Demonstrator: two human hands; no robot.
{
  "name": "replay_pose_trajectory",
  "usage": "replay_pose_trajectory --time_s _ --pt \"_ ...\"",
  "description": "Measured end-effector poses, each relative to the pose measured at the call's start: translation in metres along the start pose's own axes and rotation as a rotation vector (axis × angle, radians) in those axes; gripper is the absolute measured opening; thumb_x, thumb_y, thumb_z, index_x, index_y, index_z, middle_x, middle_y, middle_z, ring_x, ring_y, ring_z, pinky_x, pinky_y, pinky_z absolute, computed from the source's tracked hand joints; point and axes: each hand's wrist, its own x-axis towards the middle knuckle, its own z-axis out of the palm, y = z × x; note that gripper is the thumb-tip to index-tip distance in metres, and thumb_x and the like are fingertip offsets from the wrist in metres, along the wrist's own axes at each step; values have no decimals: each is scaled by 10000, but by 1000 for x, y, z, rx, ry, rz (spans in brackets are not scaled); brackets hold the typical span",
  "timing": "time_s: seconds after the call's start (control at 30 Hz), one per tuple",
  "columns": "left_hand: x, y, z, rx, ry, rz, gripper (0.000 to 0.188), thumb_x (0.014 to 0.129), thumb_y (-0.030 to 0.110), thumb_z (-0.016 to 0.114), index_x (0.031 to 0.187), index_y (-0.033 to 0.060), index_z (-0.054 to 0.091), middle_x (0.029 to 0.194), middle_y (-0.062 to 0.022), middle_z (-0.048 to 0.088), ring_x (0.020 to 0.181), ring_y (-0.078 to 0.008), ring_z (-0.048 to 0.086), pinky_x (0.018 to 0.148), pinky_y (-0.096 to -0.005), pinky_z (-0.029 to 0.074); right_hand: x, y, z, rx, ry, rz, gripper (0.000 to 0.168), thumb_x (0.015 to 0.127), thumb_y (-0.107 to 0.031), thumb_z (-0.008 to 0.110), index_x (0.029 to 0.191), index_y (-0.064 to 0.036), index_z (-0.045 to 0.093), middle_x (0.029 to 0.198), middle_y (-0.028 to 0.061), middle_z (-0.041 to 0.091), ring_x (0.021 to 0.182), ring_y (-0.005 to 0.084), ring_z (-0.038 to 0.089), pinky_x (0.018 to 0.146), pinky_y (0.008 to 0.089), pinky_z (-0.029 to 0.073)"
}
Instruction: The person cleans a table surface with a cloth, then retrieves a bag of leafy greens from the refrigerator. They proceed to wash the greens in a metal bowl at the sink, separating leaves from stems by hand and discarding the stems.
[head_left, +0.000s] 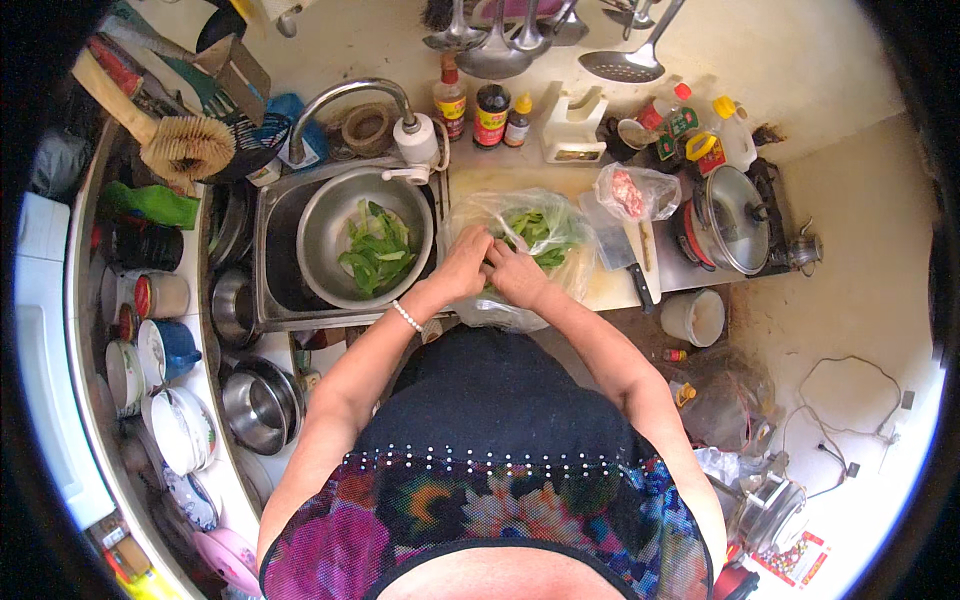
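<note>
My left hand (466, 262) and my right hand (517, 274) meet over a clear plastic bag (577, 281) on the wooden cutting board (611, 291). Green leafy vegetables (534, 229) lie in the bag, just beyond my fingers. Both sets of fingertips are curled close together at the leaves; what they pinch is hidden. To the left, a steel bowl (313, 259) in the sink holds more green leaves (379, 251). A cleaver (609, 236) with a black handle lies right of the bag, below a small plastic bag of raw meat (627, 193).
A faucet (352, 84) arches over the sink. Sauce bottles (491, 118) and a white plastic rack (574, 127) line the wall. A lidded pot (735, 221) sits on the stove at right. Ladles (495, 56) hang above; bowls (180, 431) fill the left shelves.
</note>
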Motion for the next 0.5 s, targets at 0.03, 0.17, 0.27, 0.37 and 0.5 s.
replay_pose_trajectory --time_s 0.03,0.17,0.27,0.37,0.5 --pt "-8 -4 0 51 -9 0 652 583 40 695 1142 -20 366 1278 -242 354 1245 -396 288 1035 -393 275 1 -1 2 13 -63 11 135 712 -118 535 795 -82 635 1012 102 534 1034 284 475 901 500 353" --pt "-31 -10 -4 163 -103 -77 877 544 106 748 1277 -38 289 1307 -235 347 1252 -408 274 1059 -418 239 -2 9 -1 40 -178 19 100 694 -112 551 754 -53 604 1040 121 513 1069 288 456 931 505 311" --pt "-40 -34 10 268 -76 -113 890 557 110 735 1309 -15 275 1338 -223 333 1264 -400 266 1064 -414 229 -2 23 -26 214 -47 149 190 590 -55 644 772 -20 600 1076 137 520 1039 314 470 907 430 363" --pt "-41 -36 6 300 -102 -131 800 597 100 697 1300 12 327 1343 -203 345 1271 -373 276 1056 -409 242 -1 38 -62 512 35 344 324 525 -52 709 827 -1 606 1084 142 527 1019 329 478 889 381 388" --pt "-30 -9 -20 216 -117 -127 740 614 130 707 1270 7 387 1327 -199 368 1220 -359 357 1025 -412 292 -12 56 -86 853 92 529 388 548 -56 745 895 22 589 1111 102 523 1031 252 503 901 315 379"
